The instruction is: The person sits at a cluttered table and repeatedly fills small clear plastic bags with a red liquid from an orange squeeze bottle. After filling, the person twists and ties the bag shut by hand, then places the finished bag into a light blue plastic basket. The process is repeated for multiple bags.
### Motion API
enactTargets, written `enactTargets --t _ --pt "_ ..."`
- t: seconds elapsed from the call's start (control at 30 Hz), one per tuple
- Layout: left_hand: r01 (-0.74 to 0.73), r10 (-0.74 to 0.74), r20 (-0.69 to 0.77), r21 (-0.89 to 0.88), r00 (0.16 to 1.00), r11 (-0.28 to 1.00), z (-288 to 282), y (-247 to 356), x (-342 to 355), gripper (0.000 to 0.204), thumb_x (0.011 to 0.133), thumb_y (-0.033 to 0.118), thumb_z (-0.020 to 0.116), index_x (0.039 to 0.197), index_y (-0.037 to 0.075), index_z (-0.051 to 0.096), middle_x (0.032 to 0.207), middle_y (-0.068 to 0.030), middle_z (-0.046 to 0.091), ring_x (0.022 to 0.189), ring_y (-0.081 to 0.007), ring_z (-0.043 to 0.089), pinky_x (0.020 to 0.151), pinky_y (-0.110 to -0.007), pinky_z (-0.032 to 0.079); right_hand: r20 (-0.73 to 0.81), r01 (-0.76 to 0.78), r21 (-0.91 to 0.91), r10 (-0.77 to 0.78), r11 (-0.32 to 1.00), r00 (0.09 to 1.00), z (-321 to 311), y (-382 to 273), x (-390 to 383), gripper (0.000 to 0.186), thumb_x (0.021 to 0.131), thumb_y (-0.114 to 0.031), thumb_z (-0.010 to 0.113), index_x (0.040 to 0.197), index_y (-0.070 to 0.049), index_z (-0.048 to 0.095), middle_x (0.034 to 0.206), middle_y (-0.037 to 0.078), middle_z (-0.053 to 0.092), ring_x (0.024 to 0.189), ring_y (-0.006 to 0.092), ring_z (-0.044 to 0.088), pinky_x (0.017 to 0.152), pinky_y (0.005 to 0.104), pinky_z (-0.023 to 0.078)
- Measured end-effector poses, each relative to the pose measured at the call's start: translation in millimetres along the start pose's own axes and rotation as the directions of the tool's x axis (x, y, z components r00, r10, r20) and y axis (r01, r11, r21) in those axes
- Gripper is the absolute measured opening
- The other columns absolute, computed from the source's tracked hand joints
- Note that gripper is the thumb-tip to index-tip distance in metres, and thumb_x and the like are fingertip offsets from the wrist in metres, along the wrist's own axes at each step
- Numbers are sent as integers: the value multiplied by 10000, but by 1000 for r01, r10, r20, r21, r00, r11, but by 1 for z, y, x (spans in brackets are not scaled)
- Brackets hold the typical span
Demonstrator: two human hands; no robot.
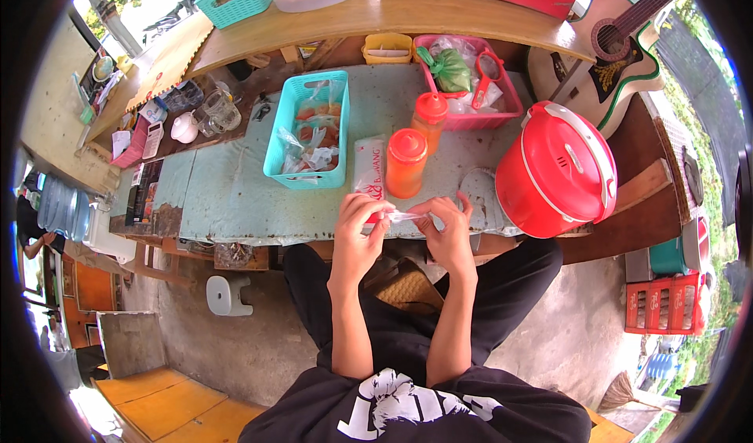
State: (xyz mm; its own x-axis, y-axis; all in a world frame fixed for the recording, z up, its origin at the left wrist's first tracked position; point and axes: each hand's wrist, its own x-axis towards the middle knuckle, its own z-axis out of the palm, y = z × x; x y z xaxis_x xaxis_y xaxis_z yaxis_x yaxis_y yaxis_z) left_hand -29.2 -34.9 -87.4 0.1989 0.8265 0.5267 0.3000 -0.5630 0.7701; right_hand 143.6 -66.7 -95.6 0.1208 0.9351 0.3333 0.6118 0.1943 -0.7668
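Between my two hands, at the table's front edge, stretches a small clear plastic bag (404, 216). My left hand (357, 235) pinches one end of it, and a bit of red shows by those fingers. The other end is between the thumb and fingers of my right hand (449, 235). Just beyond lies a white packet with red print (369, 165), next to two orange squeeze bottles (406, 165) (430, 118). A turquoise basket (272, 149) to the left holds several small tied bags with orange-red contents. What my bag contains is hard to make out.
A red lidded rice container (553, 176) stands at the table's right end. Behind the bottles, a pink basket (514, 110) holds a green bag and a red strainer. A guitar (584, 70) leans at the right. Overhead runs a wooden shelf (439, 19); a white stool (227, 295) sits below left.
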Motion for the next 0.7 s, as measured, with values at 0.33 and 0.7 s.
enactTargets --t 0.33,0.7 --pt "155 -242 -181 -393 953 906 26 -9 -7 138 874 -57 665 966 5 584 882 -17 570 740 -70 524 656 -210 432 -71 95 277 -78 956 994 8 -25 8 233 805 92 676 1028 24 666 914 136 673 881 256 673 815 337 526" --pt "331 -425 65 -735 903 591 23 6 -7 181 929 -30 644 1102 -41 592 963 -46 628 913 -106 623 811 -257 534 -251 -8 388 114 922 961 30 -22 8 266 806 95 669 1054 2 686 870 100 633 817 212 655 726 300 522"
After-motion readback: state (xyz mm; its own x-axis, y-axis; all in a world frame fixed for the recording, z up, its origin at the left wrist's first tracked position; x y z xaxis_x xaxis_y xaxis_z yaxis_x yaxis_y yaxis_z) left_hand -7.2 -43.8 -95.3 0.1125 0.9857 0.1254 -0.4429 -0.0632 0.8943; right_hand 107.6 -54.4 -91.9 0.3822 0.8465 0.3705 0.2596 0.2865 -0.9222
